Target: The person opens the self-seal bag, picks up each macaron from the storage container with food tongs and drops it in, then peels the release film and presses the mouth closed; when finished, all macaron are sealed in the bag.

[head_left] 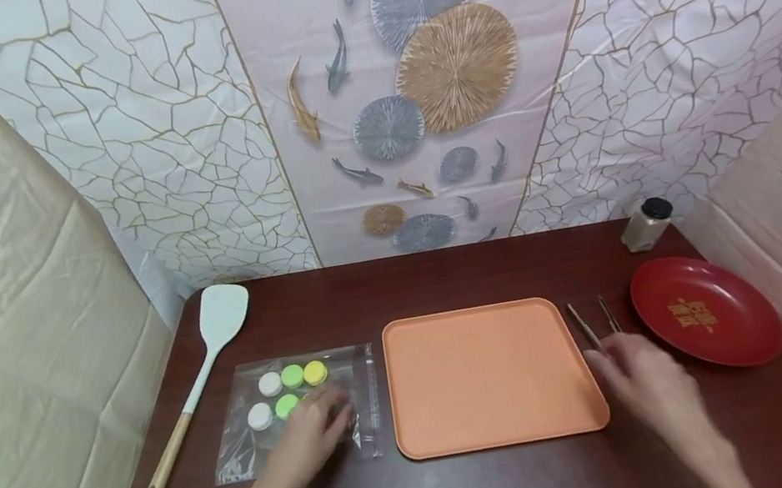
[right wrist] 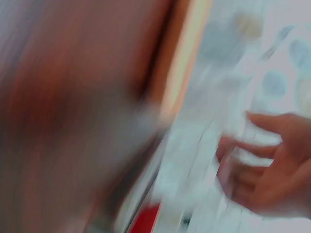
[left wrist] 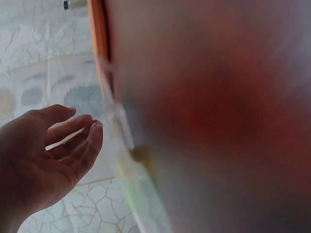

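Observation:
My left hand (head_left: 310,433) hovers at the right part of a clear zip bag (head_left: 240,452), fingers loosely bent with nothing between them in the left wrist view. On the bag sit several small round macaron-like pieces, including a white one (head_left: 260,416), a green one (head_left: 293,376) and a yellow one (head_left: 315,372); the hand partly covers others. Over on the right, my right hand (head_left: 646,374) is beside what looks like metal tongs (head_left: 584,326), whose lower part it hides. In the right wrist view its loosely curled fingers (right wrist: 262,150) hold nothing.
An orange tray (head_left: 490,377) lies between the hands. A red plate (head_left: 738,310) is to the right, with a black-lidded jar (head_left: 646,225) behind it. Along the left lies a white spatula (head_left: 223,315) with a wooden handle. Fabric walls surround the dark table (head_left: 510,483).

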Demonstrator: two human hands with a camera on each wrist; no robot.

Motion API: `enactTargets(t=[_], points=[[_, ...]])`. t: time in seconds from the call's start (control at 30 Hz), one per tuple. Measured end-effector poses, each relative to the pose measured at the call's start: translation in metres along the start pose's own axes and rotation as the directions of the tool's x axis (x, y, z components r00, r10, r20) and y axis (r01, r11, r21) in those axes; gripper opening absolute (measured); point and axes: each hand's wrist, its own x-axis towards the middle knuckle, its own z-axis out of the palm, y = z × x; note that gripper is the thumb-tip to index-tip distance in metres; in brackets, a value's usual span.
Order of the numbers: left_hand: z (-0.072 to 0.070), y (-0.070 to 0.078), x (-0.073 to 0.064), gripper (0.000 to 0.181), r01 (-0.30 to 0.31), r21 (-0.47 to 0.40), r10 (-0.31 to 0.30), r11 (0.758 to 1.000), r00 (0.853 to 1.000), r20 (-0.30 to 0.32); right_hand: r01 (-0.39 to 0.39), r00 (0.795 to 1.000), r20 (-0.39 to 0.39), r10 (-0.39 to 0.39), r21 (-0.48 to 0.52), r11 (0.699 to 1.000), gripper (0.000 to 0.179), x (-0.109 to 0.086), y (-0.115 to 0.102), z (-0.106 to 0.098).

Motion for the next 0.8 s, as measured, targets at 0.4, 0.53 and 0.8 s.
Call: enactTargets(t=[0.4,0.53,0.8], points=[[-0.018,-0.044,0.091,0.029,0.237,-0.174,-0.216,0.956,0.967,0.132,-0.464,0.551,0.684,-0.478,0.727,0.506,0.032,-0.050,-0.186,0.116],[-0.009,-0.040,0.102,0.023,0.290,-0.212,-0.240,0.933,0.942,0.234,-0.709,0.471,0.760,-0.448,0.628,0.321,0.048,-0.060,-0.211,0.136],[-0.006,-0.045,0.104,0.010,0.387,-0.281,-0.263,0.878,0.882,0.392,-0.812,0.581,0.782,-0.226,0.542,-0.214,0.060,-0.060,-0.235,0.163]])
